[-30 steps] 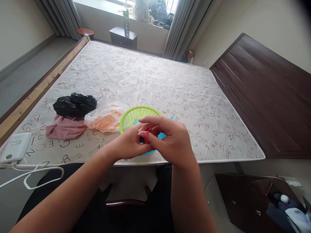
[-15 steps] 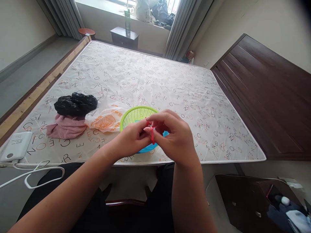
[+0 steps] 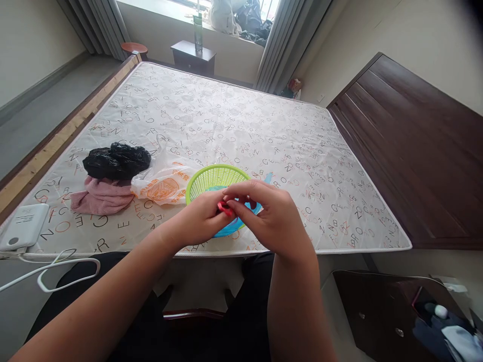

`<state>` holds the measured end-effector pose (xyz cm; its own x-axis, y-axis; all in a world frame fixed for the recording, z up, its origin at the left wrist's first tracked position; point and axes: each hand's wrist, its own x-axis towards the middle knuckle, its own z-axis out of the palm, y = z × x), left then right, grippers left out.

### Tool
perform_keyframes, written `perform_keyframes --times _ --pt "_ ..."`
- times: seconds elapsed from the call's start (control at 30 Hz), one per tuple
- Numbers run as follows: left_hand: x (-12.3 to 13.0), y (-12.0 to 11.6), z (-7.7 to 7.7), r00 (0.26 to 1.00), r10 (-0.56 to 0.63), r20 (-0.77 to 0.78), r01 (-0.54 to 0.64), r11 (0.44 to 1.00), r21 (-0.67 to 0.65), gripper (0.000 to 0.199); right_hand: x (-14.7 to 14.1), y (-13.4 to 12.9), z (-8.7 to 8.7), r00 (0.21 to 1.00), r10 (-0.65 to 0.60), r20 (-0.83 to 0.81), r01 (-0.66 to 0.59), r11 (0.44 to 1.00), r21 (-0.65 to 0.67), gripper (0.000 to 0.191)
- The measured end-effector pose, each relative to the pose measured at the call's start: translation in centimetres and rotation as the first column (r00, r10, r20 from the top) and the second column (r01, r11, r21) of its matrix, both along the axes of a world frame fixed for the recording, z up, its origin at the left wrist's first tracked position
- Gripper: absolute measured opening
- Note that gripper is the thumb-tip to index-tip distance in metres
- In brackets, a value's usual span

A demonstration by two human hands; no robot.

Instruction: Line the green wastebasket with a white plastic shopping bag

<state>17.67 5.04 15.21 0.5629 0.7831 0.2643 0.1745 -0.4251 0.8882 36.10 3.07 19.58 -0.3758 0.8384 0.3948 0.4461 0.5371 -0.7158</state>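
A thin red strip (image 3: 225,208), like a band or ribbon, is bunched between the thumb and index finger of my left hand (image 3: 202,216). The fingers of my right hand (image 3: 269,211) are curled in from the other side, thumb and fingertips pinching at the strip's end. Both hands meet just above a green plastic basket (image 3: 196,180), hiding much of it. Blue plastic film (image 3: 231,229), perhaps a bag, lies in and over the basket, with a blue corner poking out beyond my right hand.
Left of the basket on the letter-print mattress (image 3: 211,120) lie a white plastic bag with orange print (image 3: 162,188), a black plastic bag (image 3: 116,160), a pink cloth (image 3: 101,197) and a white power bank (image 3: 24,226) with a cable. A dark cabinet (image 3: 370,311) stands at lower right.
The red strip, which hung upright by my right thumb, now sits bunched in my left fingers. My right hand has turned over slightly, and a blue corner now shows behind it.
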Motion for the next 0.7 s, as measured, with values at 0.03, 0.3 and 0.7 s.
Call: perform_keyframes --times 0.03,0.3,0.7 --pt "0.0 -0.1 0.0 1.0 -0.005 0.005 0.005 1.0 -0.024 0.024 0.0 0.1 0.0 1.0 -0.005 -0.001 0.005 1.0 0.024 0.022" --pt "-0.1 -0.2 0.1 0.998 0.002 -0.062 -0.011 0.99 -0.144 0.042 0.4 1.2 -0.5 0.996 -0.011 0.086 0.016 0.998 -0.054 0.023" --pt "-0.1 0.0 -0.1 0.986 0.118 0.117 -0.082 0.959 -0.273 0.036 0.8 2.1 -1.8 0.926 -0.355 -0.127 0.346 0.934 -0.084 0.019"
